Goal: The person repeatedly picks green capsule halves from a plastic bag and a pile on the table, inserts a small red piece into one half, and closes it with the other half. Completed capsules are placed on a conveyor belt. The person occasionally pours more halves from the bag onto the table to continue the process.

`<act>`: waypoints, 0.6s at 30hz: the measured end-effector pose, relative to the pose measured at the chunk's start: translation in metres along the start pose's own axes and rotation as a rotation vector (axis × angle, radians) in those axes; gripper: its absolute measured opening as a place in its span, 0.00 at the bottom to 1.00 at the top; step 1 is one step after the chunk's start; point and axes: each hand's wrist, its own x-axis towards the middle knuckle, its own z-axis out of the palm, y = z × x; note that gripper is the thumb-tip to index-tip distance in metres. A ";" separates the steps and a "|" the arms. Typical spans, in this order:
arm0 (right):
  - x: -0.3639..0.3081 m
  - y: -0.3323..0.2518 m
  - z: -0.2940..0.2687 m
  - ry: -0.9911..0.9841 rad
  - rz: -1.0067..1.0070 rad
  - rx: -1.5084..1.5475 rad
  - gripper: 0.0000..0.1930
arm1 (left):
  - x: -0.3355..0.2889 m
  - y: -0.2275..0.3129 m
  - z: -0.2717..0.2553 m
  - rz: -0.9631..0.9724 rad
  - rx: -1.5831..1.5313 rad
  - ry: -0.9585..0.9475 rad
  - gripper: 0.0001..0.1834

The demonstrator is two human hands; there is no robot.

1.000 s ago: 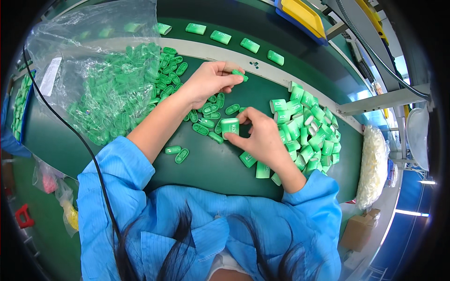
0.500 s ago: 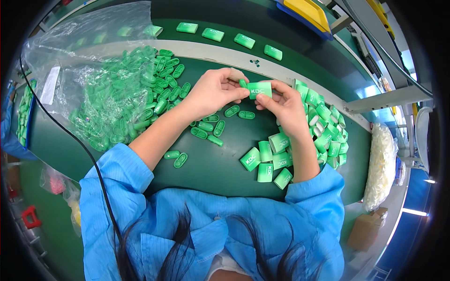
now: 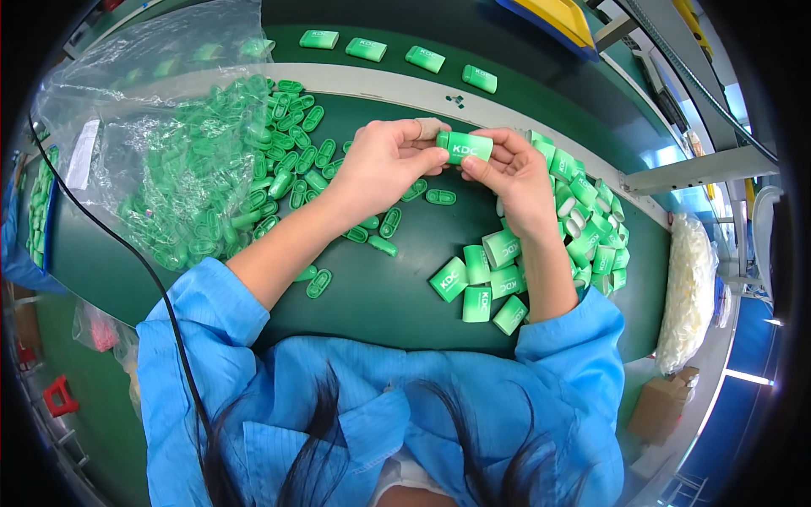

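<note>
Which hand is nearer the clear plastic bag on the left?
Left. The left hand is right of the plastic bag, at one end of the green case; the right hand farther right, at the other.

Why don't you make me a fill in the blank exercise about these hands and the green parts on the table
1. The left hand and the right hand hold exactly ____ rectangular green plastic shell with white lettering.
2. The heap of oval green plastic caps lies toward the person's ____ side.
3. The pile of loose green-and-white shells lies beside the ____ forearm.
4. The fabric sleeves on both arms are coloured ____.
Missing words: one; left; right; blue.
</note>
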 end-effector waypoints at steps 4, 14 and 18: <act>-0.002 -0.005 0.002 0.018 -0.012 -0.045 0.15 | 0.002 -0.010 0.001 0.020 -0.156 0.038 0.16; -0.005 -0.008 0.003 0.035 -0.052 -0.125 0.15 | -0.007 0.013 -0.001 0.175 0.457 0.077 0.18; -0.008 -0.005 0.006 0.100 -0.134 -0.204 0.14 | -0.015 0.001 0.022 0.415 0.569 0.255 0.18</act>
